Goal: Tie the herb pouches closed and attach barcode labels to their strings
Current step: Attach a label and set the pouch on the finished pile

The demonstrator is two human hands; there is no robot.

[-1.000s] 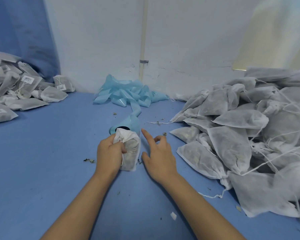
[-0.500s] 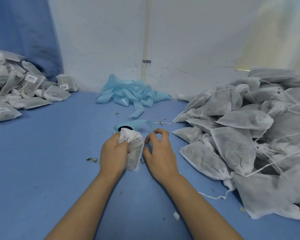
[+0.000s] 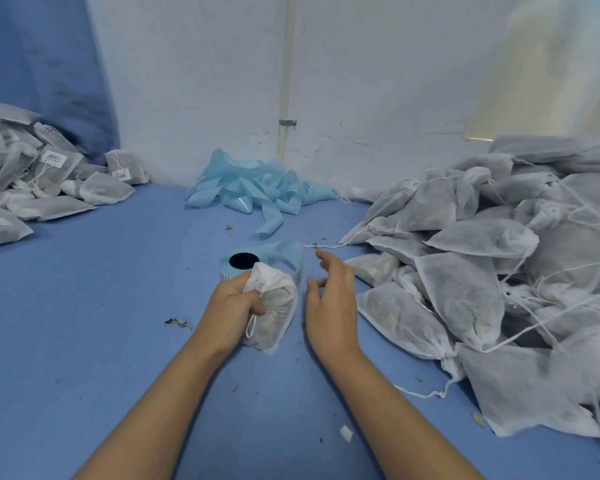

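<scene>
Across the blue table (image 3: pixel 84 323) in front of us, we see the biggest mass on our right: a heap of untied pouches (image 3: pixel 492 258), white mesh sacks with loose drawstrings trailing over one another and down to the table edge of the pile. Against the far wall, near the middle, we see a tangle of pale blue backing ribbon (image 3: pixel 253 188), one strand of which runs toward us to the label roll (image 3: pixel 257 259), a blue roll with a dark core hole facing up. At far left we see a smaller pile of labelled pouches (image 3: pixel 45 181), several showing white barcode tags on their strings. Our two bare forearms reach in from the bottom edge. Our left hand (image 3: pixel 232 303) has its fingers curled tight round the gathered neck of a herb pouch (image 3: pixel 274 310), which stands tilted on the table just in front of the label roll, touching or overlapping it from our view; a loop of its white string (image 3: pixel 250 329) hangs below our fingers. Our right hand (image 3: pixel 333 292) hovers just beside the pouch, apart from it, fingers loosely bent and spread with nothing in them. Small bits of dried herb (image 3: pixel 179 323) and a scrap of white paper (image 3: pixel 346 433) lie scattered on the table
</scene>
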